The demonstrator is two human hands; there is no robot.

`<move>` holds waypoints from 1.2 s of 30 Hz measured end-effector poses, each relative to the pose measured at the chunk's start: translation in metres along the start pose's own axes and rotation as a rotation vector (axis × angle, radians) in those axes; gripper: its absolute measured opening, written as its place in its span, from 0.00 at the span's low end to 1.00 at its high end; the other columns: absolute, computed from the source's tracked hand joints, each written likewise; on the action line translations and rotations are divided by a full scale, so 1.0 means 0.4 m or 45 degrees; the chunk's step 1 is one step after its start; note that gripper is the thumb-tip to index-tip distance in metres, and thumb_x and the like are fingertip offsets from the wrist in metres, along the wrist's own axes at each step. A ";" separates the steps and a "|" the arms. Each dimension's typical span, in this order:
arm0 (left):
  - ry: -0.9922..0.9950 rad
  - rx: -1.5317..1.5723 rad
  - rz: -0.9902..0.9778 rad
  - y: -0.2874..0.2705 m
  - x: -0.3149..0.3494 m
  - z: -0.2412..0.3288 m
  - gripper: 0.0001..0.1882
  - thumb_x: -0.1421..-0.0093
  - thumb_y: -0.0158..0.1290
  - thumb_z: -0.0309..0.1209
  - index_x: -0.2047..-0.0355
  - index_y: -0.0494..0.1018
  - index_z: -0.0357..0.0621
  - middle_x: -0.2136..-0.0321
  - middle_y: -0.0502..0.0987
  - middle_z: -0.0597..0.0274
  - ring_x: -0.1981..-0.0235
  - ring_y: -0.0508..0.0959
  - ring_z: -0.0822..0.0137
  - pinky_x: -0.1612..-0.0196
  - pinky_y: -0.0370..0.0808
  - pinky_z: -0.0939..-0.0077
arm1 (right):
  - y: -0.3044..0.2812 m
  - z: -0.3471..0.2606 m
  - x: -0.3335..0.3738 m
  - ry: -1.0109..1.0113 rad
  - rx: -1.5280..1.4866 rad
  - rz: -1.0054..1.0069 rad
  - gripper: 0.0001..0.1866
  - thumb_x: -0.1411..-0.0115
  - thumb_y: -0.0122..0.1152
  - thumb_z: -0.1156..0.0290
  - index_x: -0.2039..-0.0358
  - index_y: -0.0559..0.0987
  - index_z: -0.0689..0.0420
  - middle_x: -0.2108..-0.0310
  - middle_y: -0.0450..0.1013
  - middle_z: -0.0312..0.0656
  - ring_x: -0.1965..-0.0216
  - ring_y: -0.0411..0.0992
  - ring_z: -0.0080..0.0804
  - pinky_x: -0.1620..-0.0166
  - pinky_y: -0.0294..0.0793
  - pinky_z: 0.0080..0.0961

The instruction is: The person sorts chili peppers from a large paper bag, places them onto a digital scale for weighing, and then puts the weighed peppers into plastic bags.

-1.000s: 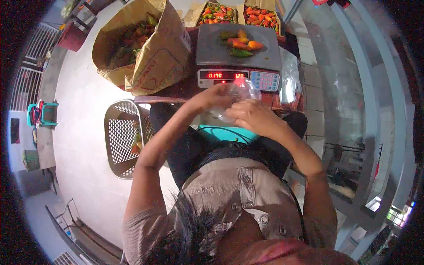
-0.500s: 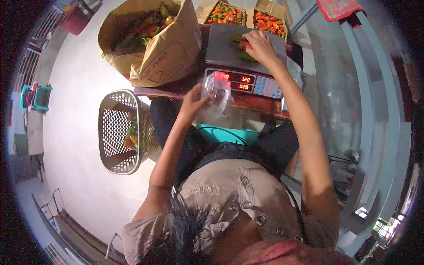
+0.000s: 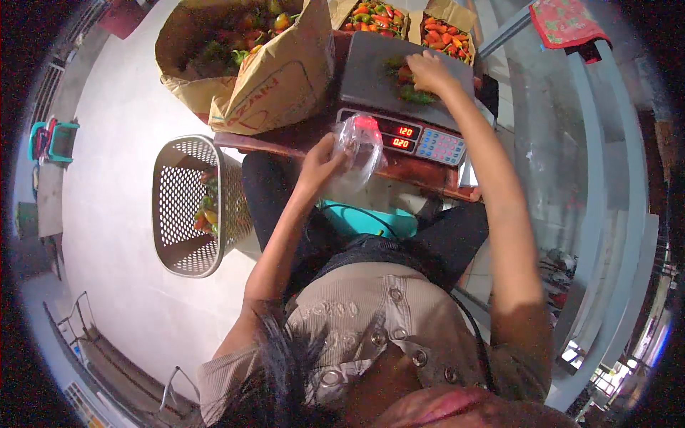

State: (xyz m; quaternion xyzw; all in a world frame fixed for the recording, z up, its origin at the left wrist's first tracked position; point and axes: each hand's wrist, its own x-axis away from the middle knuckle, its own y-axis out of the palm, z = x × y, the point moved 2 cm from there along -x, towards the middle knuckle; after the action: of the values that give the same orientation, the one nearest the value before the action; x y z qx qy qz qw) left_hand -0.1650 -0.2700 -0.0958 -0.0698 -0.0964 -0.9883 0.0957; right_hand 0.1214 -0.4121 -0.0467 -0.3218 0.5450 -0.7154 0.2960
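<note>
A second ago both hands were together at one clear plastic bag [image 3: 362, 153]; now only the left hand [image 3: 322, 167] holds it, pinched at its side in front of the scale's display. The right hand [image 3: 430, 73] is over the peppers [image 3: 415, 95] on the scale [image 3: 365, 71], its fingers drawn closer together than half a second ago; whether they grip any, I cannot tell. The peppers, partly covered, cannot be counted. One scale and one large paper sack [image 3: 278, 93] stand on the worktop [image 3: 260, 145], with two small paper boxes [image 3: 451, 13] of peppers beyond the scale. One basket [image 3: 234, 203] with some peppers stands on the floor [image 3: 107, 214].
</note>
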 end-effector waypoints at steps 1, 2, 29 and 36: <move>0.005 0.001 0.033 0.001 -0.002 -0.003 0.19 0.42 0.52 0.34 0.53 0.66 0.39 0.63 0.73 0.68 0.63 0.71 0.75 0.60 0.69 0.82 | -0.002 0.003 0.010 -0.005 -0.048 0.115 0.32 0.61 0.66 0.74 0.52 0.66 0.57 0.55 0.65 0.43 0.50 0.62 0.47 0.48 0.62 0.44; 0.009 0.013 0.025 0.001 -0.006 -0.009 0.19 0.42 0.52 0.34 0.53 0.66 0.39 0.63 0.73 0.68 0.63 0.71 0.75 0.61 0.69 0.81 | -0.004 0.008 0.025 -0.009 -0.096 0.231 0.32 0.61 0.66 0.74 0.52 0.66 0.56 0.56 0.66 0.43 0.51 0.62 0.46 0.49 0.62 0.44; 0.188 -0.220 0.276 0.049 -0.004 0.074 0.10 0.45 0.54 0.30 0.67 0.69 0.37 0.74 0.73 0.65 0.72 0.70 0.78 0.68 0.68 0.82 | 0.051 -0.079 0.113 0.151 -0.027 0.246 0.25 0.62 0.70 0.71 0.62 0.71 0.59 0.54 0.62 0.49 0.56 0.69 0.47 0.60 0.73 0.41; 0.248 -0.348 0.318 0.040 -0.021 0.075 0.14 0.42 0.53 0.33 0.61 0.69 0.35 0.71 0.73 0.68 0.71 0.69 0.79 0.69 0.67 0.84 | 0.022 -0.071 0.183 0.141 -0.253 0.445 0.23 0.59 0.68 0.68 0.62 0.69 0.57 0.62 0.69 0.46 0.60 0.70 0.46 0.65 0.72 0.37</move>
State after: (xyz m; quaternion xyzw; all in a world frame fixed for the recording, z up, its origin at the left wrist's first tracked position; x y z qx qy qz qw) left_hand -0.1502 -0.2780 -0.0651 0.0022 0.0577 -0.9747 0.2158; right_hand 0.0544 -0.4540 -0.0508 -0.2102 0.6760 -0.6124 0.3520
